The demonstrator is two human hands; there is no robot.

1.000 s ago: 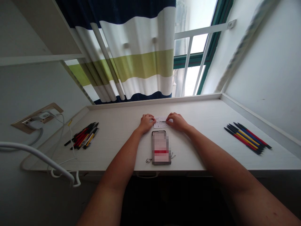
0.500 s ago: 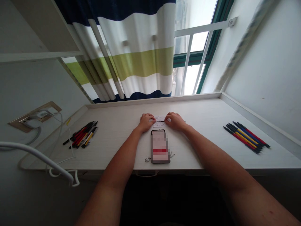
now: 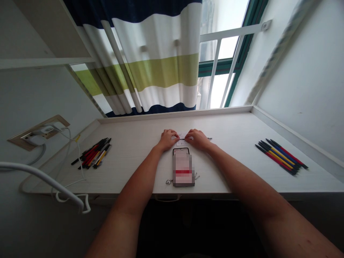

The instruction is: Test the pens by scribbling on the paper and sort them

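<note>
My left hand (image 3: 168,139) and my right hand (image 3: 197,139) face each other at the middle of the white desk. Both have thumb and fingertips pinched on a thin dark stick (image 3: 182,139), which looks like a pen refill and lies crosswise between them. Its far end sticks out to the right, beyond my right hand. Below the fingers is a small white paper (image 3: 183,143) with fine print or marks. A phone (image 3: 183,163) lies upright in front of the paper, its screen lit and partly blurred out, with a cord or charm at its lower corners.
On the left lies a loose heap of black, red, yellow and white pens (image 3: 94,154). Several red, yellow and blue pens (image 3: 281,156) lie side by side on the right. White cables (image 3: 77,143) hang from a wall socket (image 3: 40,132) over the desk's left side.
My right hand has slid left along the stick, closer to my left hand, so more of the stick's right end shows. My left hand has shifted slightly right.
</note>
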